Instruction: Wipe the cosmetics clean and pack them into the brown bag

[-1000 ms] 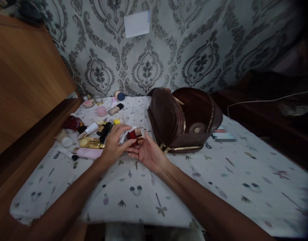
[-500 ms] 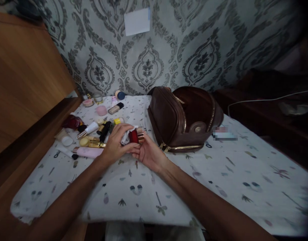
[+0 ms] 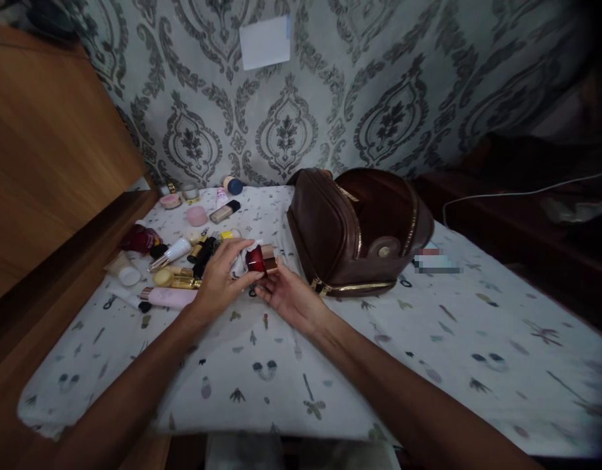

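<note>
A dark red jar (image 3: 255, 259) with a rose-gold lid (image 3: 269, 258) is between my two hands, lying sideways above the cloth. My left hand (image 3: 225, 274) grips a white crumpled cloth or tissue (image 3: 238, 266) together with the red end of the jar. From the right, my right hand (image 3: 294, 297) has its fingertips closed at the lid, palm turned up. Just left of my left hand lie a pink tube (image 3: 171, 298), a gold bottle (image 3: 186, 282) and black tubes (image 3: 203, 258). An open brown bag (image 3: 325, 235) stands right of the jar.
Several cosmetics, among them a pink jar (image 3: 196, 216) and a foundation bottle (image 3: 225, 211), lie at the back left of the patterned cloth (image 3: 262, 398). A wooden panel (image 3: 56, 124) borders the left side. A white cable (image 3: 526, 194) runs at the right.
The jar has turned slightly in my hands, showing more of its red side. Both hands have shifted a little, and the whole view has moved slightly.
</note>
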Tool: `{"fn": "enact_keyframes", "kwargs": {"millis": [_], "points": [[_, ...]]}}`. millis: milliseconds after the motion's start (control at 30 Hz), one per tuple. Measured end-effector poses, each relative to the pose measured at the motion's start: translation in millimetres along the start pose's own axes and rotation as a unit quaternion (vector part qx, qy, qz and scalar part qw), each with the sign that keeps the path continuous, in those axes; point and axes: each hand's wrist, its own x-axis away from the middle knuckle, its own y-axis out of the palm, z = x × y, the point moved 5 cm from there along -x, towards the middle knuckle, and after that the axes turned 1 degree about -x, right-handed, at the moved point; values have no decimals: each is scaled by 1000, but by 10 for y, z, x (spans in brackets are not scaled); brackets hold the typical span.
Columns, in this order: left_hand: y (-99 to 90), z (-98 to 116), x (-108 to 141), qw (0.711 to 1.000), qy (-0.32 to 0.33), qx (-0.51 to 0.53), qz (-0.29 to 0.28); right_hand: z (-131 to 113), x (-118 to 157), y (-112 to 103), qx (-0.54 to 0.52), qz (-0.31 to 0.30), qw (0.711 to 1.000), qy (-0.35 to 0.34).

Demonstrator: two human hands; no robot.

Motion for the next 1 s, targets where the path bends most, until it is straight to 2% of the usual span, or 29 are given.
{"fn": "enact_keyframes", "kwargs": {"millis": [100, 300, 567, 733, 933, 1000], "points": [[1, 10, -2, 1000, 3, 3, 1, -31, 0, -5, -9, 17, 1000, -15], [0, 59, -3, 1000, 14, 6, 11, -73, 36, 46, -33, 14, 999, -17], [2, 96, 4, 1000, 22, 14, 16, -54, 26, -7, 3, 6, 1000, 0], [14, 0, -12, 997, -26, 46, -63, -56, 23, -18, 20, 0, 1000, 12], [-22, -50, 27, 961, -30, 129, -242, -98, 28, -10, -2, 20, 1000, 18], [-28, -64, 26, 961, -30, 124, -246, -111, 37, 6, -7, 21, 1000, 17]]}}
